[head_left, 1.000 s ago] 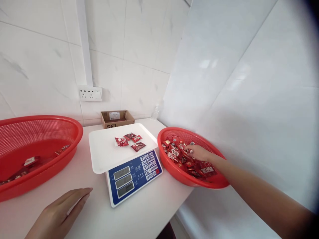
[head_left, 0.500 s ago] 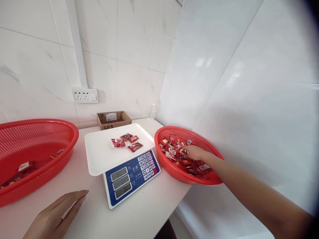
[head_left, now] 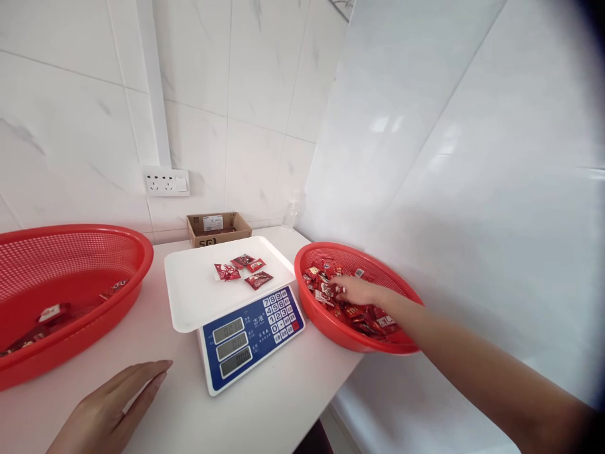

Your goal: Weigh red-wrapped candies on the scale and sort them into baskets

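My right hand [head_left: 353,290] reaches into the red basket [head_left: 302,302] on the right, its fingers bent down around a small red wrapped candy [head_left: 326,289] among many others; the fingertips are partly hidden. At the lower left, my left hand [head_left: 116,400] hovers over or rests on the white table, fingers stretched out and nothing held. Between the hands stands a digital scale [head_left: 253,340] with a blue keypad panel. Several red wrapped candies [head_left: 258,279] lie on its white tray [head_left: 198,296].
A second red basket [head_left: 127,252] at the left holds a few packets [head_left: 51,313]. Behind the scale sits an open cardboard box [head_left: 220,230], with a clear plastic bottle [head_left: 292,211] by the wall corner. A wall socket [head_left: 166,182] is above. The table edge runs beneath the right basket.
My right hand has shifted a little left and up within the basket, and more of its fingers show. My left hand and the candies on the scale stay as they were; the view moved slightly.
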Tool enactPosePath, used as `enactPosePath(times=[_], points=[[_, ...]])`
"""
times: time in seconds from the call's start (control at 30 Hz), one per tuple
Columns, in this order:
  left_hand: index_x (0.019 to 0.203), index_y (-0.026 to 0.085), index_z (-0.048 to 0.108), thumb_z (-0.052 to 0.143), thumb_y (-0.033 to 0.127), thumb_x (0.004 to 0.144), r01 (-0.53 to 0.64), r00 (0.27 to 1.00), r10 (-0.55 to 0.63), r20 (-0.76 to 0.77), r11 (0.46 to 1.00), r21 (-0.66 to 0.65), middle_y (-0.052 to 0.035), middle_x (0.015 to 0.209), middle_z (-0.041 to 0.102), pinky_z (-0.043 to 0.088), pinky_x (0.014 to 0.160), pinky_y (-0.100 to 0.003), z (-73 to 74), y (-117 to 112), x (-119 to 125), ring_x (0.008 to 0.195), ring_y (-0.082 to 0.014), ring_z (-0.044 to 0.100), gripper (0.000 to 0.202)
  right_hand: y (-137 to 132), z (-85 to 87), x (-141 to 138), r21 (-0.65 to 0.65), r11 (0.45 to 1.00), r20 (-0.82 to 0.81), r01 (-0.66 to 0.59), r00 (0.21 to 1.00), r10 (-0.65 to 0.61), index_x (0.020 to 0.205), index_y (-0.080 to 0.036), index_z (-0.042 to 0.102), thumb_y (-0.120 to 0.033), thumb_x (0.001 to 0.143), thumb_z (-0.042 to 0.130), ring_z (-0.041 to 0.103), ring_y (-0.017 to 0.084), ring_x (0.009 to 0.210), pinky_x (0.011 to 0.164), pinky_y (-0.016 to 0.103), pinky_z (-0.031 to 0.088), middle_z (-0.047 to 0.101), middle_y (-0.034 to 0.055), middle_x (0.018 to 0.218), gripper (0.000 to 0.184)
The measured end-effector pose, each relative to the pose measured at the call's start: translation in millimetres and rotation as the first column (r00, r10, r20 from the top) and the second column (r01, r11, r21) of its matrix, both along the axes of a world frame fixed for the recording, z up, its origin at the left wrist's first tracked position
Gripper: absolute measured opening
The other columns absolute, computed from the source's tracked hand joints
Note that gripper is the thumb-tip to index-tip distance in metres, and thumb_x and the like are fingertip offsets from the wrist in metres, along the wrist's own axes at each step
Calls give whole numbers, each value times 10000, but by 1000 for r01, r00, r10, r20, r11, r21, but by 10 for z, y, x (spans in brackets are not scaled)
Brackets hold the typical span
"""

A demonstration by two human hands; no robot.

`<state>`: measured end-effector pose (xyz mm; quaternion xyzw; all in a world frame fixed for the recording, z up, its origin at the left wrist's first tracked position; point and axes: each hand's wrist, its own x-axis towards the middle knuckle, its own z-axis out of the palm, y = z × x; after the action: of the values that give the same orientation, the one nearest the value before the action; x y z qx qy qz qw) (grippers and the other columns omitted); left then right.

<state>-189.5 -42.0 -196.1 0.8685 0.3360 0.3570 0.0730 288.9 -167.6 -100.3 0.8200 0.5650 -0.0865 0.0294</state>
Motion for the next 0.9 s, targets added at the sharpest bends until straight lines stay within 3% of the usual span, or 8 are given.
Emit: enactPosePath(times=[0.1,0.2,0.3,0.43,0.6,0.77,0.9], points=[[931,300,659,427,505,823,82,993,-82,-81,997,2,36,902,707,543,694,-170,-20,29,-36,782,-146,680,328,77,-153,-91,3,999,29,51,998,-51,1250,-207,475,-144,675,620,504,302,1115,863,353,397,484,141,1297,597],[961,297,644,437,479,830,72,991,-71,-113,997,5,34,925,700,533,725,-171,-34,35,-54,799,-141,676,305,117,-155,-103,-15,994,33,113,993,-112,1254,-149,458,-168,697,601,567,310,1024,796,357,426,559,177,1200,576],[977,299,634,435,477,834,79,989,-75,-125,997,22,37,935,696,527,745,-172,-59,38,-62,814,-137,673,302,103,-69,-117,-49,989,8,139,990,-139,1186,-136,519,-181,671,634,600,288,971,754,310,438,617,160,1123,529],[976,312,630,427,477,839,95,989,-90,-118,995,38,46,927,696,530,723,-161,-92,59,-62,806,-129,674,296,54,68,-152,-46,988,-17,147,989,-148,925,-174,644,-169,645,646,635,249,862,678,263,438,687,93,963,280],[951,314,635,459,451,833,101,993,-98,-67,994,49,55,907,701,533,699,-155,0,23,-8,781,-127,677,253,163,443,-200,169,971,-1,171,985,-173,949,-195,593,-261,783,517,608,204,890,707,257,422,670,49,976,194],[955,284,627,442,360,866,143,989,-141,-53,989,33,37,908,699,519,705,-146,235,-128,62,794,-113,668,219,613,824,-595,339,939,-192,60,981,6,931,-174,582,-324,760,556,607,178,820,687,241,433,671,37,933,229],[957,255,620,411,311,885,135,988,-135,-79,991,-5,11,901,695,515,698,-156,334,-212,70,798,-114,659,228,984,816,-1154,334,918,-282,-215,906,315,926,-187,605,-312,716,608,599,179,874,721,238,435,664,27,968,244]])
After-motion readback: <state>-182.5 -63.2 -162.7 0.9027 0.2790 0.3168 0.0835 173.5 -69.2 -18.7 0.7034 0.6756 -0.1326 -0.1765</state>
